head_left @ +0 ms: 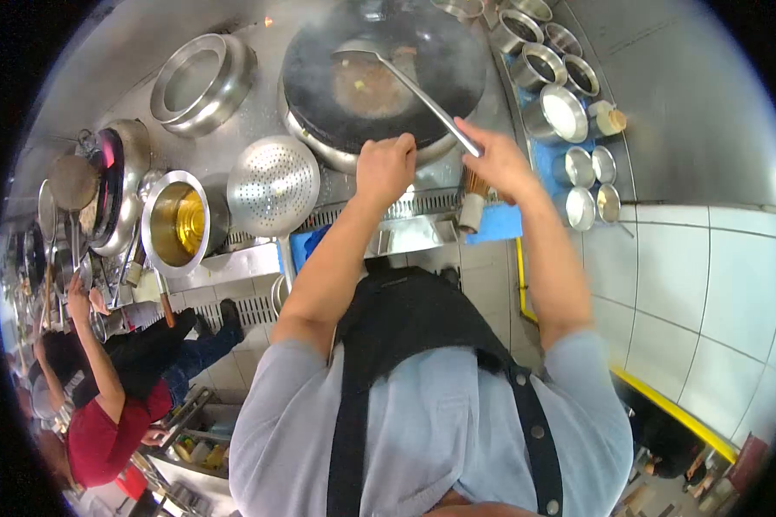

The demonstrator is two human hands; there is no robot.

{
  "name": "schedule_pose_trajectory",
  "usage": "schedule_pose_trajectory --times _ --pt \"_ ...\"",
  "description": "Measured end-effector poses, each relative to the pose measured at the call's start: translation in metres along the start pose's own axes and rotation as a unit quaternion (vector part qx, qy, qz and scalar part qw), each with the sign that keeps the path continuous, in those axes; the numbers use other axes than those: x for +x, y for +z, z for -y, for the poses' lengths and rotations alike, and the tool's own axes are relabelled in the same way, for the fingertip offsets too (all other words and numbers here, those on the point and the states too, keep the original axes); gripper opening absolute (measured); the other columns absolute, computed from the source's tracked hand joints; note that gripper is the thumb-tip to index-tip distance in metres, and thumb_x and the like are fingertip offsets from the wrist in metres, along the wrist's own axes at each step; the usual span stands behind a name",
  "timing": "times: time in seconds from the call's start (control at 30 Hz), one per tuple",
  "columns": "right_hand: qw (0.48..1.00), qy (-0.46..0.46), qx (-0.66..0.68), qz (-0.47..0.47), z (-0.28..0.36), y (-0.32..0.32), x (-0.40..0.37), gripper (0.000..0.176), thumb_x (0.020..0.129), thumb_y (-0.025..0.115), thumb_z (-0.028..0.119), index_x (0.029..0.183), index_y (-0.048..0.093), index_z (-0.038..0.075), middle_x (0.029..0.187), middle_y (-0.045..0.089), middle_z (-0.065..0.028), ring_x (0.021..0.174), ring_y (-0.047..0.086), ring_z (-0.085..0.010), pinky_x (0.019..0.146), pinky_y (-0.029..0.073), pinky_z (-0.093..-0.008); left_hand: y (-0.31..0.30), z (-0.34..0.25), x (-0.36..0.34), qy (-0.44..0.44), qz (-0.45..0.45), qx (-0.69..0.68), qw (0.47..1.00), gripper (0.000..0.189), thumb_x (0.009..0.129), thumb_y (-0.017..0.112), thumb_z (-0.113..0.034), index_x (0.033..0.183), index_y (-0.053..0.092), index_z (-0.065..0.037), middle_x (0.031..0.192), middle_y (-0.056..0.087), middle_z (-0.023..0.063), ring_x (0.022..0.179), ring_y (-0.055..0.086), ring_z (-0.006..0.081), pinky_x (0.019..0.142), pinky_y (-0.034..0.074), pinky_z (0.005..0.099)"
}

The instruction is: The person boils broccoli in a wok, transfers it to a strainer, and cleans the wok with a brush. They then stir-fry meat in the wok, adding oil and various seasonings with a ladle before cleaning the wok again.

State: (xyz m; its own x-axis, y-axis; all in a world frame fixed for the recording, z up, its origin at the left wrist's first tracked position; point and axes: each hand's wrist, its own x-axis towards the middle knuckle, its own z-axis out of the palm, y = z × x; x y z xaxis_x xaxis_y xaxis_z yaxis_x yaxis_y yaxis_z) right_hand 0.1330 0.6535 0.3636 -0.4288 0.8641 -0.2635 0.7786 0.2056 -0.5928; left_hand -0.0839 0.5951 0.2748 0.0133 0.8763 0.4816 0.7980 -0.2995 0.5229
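Observation:
My left hand (pixel 386 171) is closed at the near rim of a large black wok (pixel 306 65); what it grips there is mostly hidden under the fingers. In my right hand (pixel 497 159) is the handle of a metal ladle (pixel 418 91), its head over the wok's middle. Brownish liquid or food (pixel 371 90) lies in the wok bottom, with a small yellow piece in it and steam above. Just below my right hand, a bamboo brush (pixel 472 207) rests at the stove's edge.
Left of the wok are a perforated strainer (pixel 273 185), a pot of yellow oil (pixel 190 226) and a round metal ring (pixel 165 82). Seasoning containers (pixel 564 114) line the right side. A co-worker in a red shirt (pixel 103 439) holds a ladle at the far left.

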Motion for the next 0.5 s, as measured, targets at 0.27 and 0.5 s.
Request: schedule_pose_trajectory --times 0.27,0.5 --pt "0.995 -0.005 0.050 -0.089 -0.027 0.027 0.004 0.075 0.088 0.058 0.009 0.159 0.042 0.025 0.118 0.069 -0.0283 0.107 0.067 -0.0465 0.095 0.052 -0.0526 0.012 -0.019 -0.006 -0.017 0.008 0.033 0.999 0.009 0.089 0.073 -0.020 0.088 0.068 -0.012 0.077 0.071 0.0119 0.076 0.070 0.0346 0.072 0.051 0.0488" --pt "0.992 -0.001 0.127 -0.026 -0.035 -0.002 -0.019 0.073 0.087 0.061 0.010 0.157 0.043 0.014 0.114 0.070 -0.0285 0.103 0.070 -0.0432 0.089 0.056 -0.0519 0.017 -0.062 -0.022 0.014 -0.062 0.107 0.992 0.027 0.087 0.077 -0.010 0.112 0.071 -0.002 0.112 0.072 0.0184 0.105 0.068 0.0368 0.091 0.054 0.0448"
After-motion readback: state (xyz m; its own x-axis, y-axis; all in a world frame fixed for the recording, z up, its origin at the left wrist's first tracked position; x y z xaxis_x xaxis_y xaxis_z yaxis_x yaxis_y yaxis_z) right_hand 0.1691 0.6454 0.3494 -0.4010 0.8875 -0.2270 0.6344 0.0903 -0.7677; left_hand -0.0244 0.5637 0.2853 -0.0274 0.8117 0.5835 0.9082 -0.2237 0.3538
